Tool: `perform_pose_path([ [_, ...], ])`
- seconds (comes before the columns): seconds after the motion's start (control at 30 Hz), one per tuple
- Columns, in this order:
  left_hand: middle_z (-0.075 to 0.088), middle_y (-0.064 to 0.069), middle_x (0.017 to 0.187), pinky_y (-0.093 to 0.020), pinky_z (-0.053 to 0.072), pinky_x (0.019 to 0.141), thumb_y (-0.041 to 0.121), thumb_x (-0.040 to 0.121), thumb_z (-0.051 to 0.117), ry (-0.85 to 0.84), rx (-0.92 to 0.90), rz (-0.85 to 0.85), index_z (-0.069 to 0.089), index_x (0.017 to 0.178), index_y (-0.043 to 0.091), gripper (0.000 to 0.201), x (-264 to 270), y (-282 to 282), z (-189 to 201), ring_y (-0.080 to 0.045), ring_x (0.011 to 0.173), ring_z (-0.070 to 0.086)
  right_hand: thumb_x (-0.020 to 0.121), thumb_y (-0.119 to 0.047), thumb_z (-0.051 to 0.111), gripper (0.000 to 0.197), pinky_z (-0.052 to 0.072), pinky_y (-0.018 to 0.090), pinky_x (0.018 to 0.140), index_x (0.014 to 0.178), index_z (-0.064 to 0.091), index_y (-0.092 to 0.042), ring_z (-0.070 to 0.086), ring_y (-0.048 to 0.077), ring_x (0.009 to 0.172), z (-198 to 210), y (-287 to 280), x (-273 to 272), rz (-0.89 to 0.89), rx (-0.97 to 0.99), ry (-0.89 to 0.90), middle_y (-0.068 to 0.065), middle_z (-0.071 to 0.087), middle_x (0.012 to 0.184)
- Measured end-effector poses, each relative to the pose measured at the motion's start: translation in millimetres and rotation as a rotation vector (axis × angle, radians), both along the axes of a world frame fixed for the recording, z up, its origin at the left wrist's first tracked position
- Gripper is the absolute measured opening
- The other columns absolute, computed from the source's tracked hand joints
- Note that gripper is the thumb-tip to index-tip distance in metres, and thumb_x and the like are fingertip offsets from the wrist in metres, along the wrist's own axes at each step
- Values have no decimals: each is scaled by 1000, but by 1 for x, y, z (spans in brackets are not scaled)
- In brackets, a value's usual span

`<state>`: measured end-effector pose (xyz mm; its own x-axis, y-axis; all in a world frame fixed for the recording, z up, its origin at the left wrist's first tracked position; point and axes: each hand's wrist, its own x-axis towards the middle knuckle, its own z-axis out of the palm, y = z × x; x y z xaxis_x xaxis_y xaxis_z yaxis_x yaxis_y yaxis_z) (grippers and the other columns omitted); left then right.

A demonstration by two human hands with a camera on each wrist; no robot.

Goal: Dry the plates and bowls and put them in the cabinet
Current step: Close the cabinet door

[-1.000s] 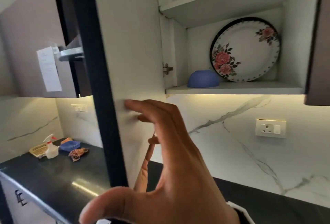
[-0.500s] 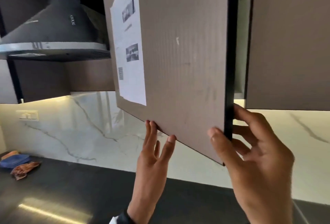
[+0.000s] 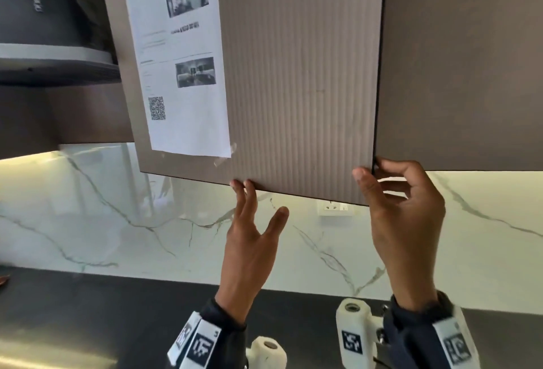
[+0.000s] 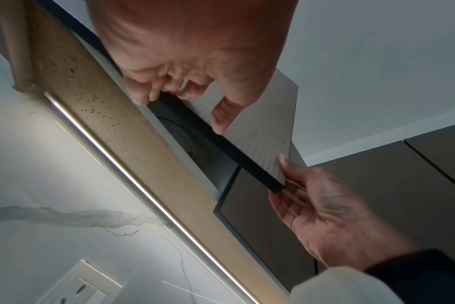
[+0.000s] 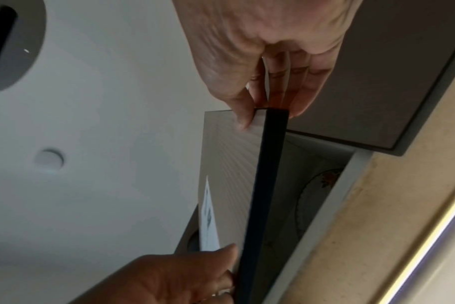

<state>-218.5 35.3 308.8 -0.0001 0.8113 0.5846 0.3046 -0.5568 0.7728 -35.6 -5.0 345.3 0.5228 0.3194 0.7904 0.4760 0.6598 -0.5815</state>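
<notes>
Marble backsplash (image 3: pixel 117 221) runs behind one dark counter (image 3: pixel 102 310), lit by one light strip (image 4: pixel 133 181) under the wall cabinets. One socket (image 3: pixel 335 208) sits on the marble below the door; one range hood (image 3: pixel 44 45) hangs at upper left.

One cabinet door (image 3: pixel 293 74), ribbed and brown with a black edge, stands almost closed; a narrow gap remains at its free side. One printed sheet (image 3: pixel 176 69) is taped to its front, bearing two photos and one square code. A second, plain door (image 3: pixel 464 74) adjoins on the right, fully closed.

Left hand (image 3: pixel 249 239): fingers straight and spread, two fingertips (image 3: pixel 241 185) touching the door's bottom edge, thumb apart. It holds nothing.

Right hand (image 3: pixel 402 221): pinches the door's lower free corner, thumb (image 3: pixel 363 177) on the front face, remaining fingers curled behind the edge. The right wrist view confirms this grip.

One plate (image 5: pixel 322 185) with a floral rim is visible through the gap inside the cabinet, standing upright behind the door. Bowls cannot be seen from any view.

Each wrist carries one white camera mount and marker tags over dark sleeves.
</notes>
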Motion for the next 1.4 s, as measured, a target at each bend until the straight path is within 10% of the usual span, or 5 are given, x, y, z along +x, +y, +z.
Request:
perform_pose_path([
  [0.6, -18, 26, 158, -23, 20, 112, 31, 100, 61, 131, -28, 10, -6, 160, 34, 90, 22, 60, 1, -17, 155, 16, 90, -34, 73, 24, 33, 22, 73, 99, 66, -13, 58, 11, 80, 9, 94, 43, -226, -117, -43, -4, 67, 94],
  [1.07, -8, 20, 166, -32, 25, 117, 29, 100, 62, 184, -31, -15, -2, 160, 34, 88, 12, 66, 3, -18, 154, 22, 91, -41, 70, 21, 41, 27, 74, 99, 64, -24, 63, 17, 85, -2, 105, 48, -206, -89, -17, -4, 69, 92],
  [1.27, 16, 14, 167, -29, 20, 120, 34, 98, 63, 323, -143, -22, 10, 162, 32, 83, -1, 56, -49, -10, 150, 25, 94, -32, 65, 11, 48, 29, 77, 92, 63, -21, 64, 18, 82, -80, 70, 53, -207, -128, -31, -3, 69, 91],
  [1.4, 32, 6, 163, -28, 22, 120, 36, 96, 66, 433, -423, -128, 21, 161, 27, 79, -3, 36, -135, -12, 151, 28, 93, -28, 67, 9, 51, 32, 78, 90, 67, -19, 65, 18, 83, -200, 47, 77, -155, -614, -143, -2, 69, 89],
])
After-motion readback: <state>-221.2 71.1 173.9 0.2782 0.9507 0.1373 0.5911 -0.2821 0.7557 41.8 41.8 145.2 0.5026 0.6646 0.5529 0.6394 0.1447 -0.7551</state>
